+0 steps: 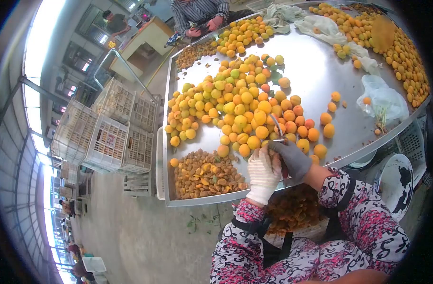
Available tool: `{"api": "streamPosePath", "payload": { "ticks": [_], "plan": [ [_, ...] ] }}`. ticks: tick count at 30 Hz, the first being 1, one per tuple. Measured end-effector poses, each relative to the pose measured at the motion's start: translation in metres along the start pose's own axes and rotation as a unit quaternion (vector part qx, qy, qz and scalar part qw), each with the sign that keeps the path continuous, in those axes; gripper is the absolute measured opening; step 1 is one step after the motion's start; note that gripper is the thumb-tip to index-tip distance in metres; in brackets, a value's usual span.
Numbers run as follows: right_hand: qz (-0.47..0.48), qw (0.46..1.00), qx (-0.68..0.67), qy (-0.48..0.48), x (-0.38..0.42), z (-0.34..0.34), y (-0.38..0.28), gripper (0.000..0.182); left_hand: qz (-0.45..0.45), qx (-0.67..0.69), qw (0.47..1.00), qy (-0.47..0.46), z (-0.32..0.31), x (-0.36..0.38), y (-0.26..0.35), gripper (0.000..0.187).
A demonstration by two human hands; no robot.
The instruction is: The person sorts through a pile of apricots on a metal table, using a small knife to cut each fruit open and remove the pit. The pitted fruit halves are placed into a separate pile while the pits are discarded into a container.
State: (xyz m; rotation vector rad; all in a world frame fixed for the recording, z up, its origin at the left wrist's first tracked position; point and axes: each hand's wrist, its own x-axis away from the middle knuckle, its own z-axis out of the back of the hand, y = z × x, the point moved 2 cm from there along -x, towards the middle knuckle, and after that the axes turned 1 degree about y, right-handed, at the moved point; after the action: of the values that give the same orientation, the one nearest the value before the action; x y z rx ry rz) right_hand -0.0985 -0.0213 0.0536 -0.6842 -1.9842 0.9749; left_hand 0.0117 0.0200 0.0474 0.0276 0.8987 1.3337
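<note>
In the head view, the grey-gloved right hand seems closed on a slim, curved metal tool; the white-striped, gloved left hand is curled beside it, its contents hidden. Round yellow-orange fruits lie heaped on the shiny metal table just beyond. They look light, smooth and easily bruised, best cupped gently around the middle.

One table bears fruit too many to count, two brown heaps along its left edge, two gloved hands, one curved blade.
</note>
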Motion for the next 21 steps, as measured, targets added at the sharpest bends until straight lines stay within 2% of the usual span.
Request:
{"api": "streamPosePath", "payload": {
  "ticks": [2,3,4,5,6,8,9,11,12,13,14,15,17,19,21],
  "plan": [
    [0.094,0.991,0.045,0.084,0.000,-0.001,0.007,0.033,0.010,0.001,1.000,0.009,-0.002,-0.001,0.004,0.032],
    [0.093,0.991,0.045,0.083,-0.007,0.000,0.016,0.033,0.019,0.003,1.000,0.019,-0.003,-0.002,0.005,0.031],
    [0.253,0.938,0.199,0.128,-0.015,0.005,0.021,0.032,0.019,0.003,1.000,0.019,-0.006,-0.003,0.005,0.031],
    [0.399,0.834,0.343,0.167,-0.016,0.005,0.021,0.031,0.033,0.025,0.998,0.037,-0.009,-0.003,0.003,0.030],
    [0.396,0.835,0.343,0.168,-0.019,0.006,0.026,0.031,0.047,0.048,0.996,0.053,-0.012,-0.003,0.001,0.028],
    [0.312,0.922,0.186,0.134,-0.026,0.004,0.027,0.026,0.068,0.058,0.995,0.043,-0.010,-0.005,0.005,0.026],
    [0.306,0.924,0.185,0.136,-0.025,0.003,0.027,0.026,0.088,0.067,0.993,0.034,-0.010,-0.005,0.005,0.024],
    [0.420,0.807,0.363,0.201,-0.019,-0.002,0.018,0.024,0.090,0.095,0.990,0.046,-0.016,-0.005,0.001,0.024],
    [0.469,0.772,0.370,0.216,-0.022,-0.003,0.017,0.022,0.100,0.099,0.988,0.067,-0.017,-0.004,0.000,0.025],
    [0.467,0.774,0.370,0.217,-0.023,-0.008,0.011,0.022,0.108,0.102,0.985,0.089,-0.017,-0.004,-0.003,0.026],
    [0.335,0.911,0.158,0.183,-0.022,-0.010,0.006,0.018,0.112,0.112,0.984,0.086,-0.016,-0.005,-0.003,0.026],
    [0.176,0.973,-0.067,0.135,-0.023,-0.012,0.008,0.015,0.114,0.110,0.984,0.086,-0.013,-0.005,-0.001,0.026],
    [0.166,0.975,-0.059,0.135,-0.032,-0.010,0.009,0.021,0.200,0.237,0.948,0.070,-0.012,-0.006,0.002,0.028],
    [0.160,0.976,-0.051,0.135,-0.035,-0.007,0.001,0.028,0.195,0.209,0.957,0.039,-0.007,-0.009,0.001,0.027],
    [0.087,0.994,-0.032,0.048,-0.024,-0.007,-0.014,0.035,0.194,0.181,0.964,0.007,-0.003,-0.010,-0.002,0.026]
  ]
}}
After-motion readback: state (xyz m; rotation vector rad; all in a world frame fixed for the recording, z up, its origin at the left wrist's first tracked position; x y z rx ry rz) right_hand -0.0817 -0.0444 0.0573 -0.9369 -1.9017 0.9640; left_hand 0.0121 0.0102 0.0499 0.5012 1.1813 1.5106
